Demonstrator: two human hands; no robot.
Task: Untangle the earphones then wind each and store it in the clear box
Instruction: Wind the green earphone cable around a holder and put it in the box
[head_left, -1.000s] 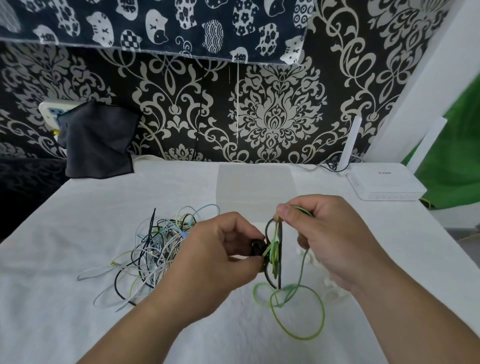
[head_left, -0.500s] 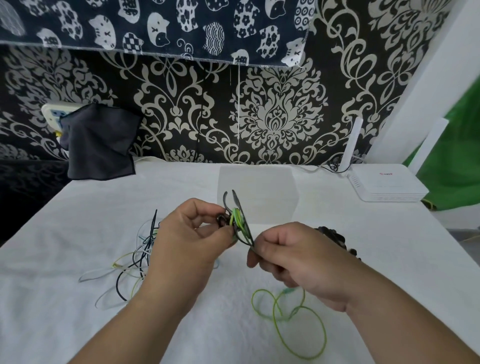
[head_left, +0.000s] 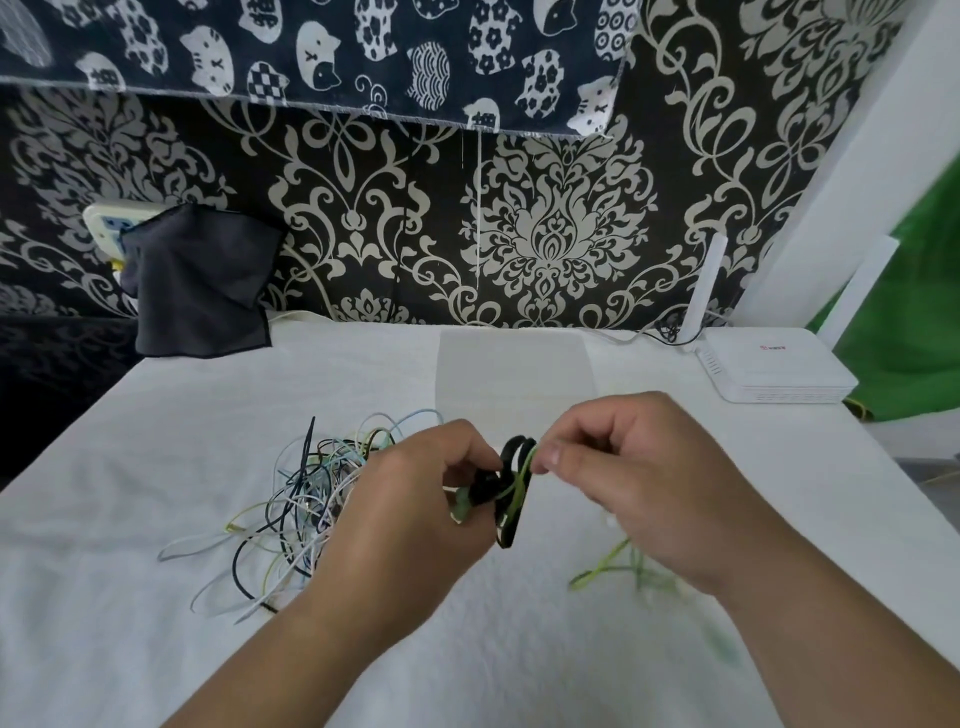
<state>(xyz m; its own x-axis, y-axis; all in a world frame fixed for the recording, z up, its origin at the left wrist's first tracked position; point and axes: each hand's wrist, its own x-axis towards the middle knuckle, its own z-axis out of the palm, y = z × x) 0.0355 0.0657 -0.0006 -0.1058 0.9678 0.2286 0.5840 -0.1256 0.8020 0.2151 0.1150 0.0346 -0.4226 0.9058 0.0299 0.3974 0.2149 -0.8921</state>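
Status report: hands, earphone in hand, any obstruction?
Left hand grips black-and-green earphone coil. Right hand pinches its thin green cord, tail blurred below. Tangled multicoloured cord pile beside left hand; clear plastic box behind, unblocked.

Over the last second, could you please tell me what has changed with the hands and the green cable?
The right hand dipped below the wound coil, then rose again, pinching the green cable at the coil's top; its loose loops below shrank. The left hand kept its grip on the coil. The tangled pile, clear box and router stayed put.
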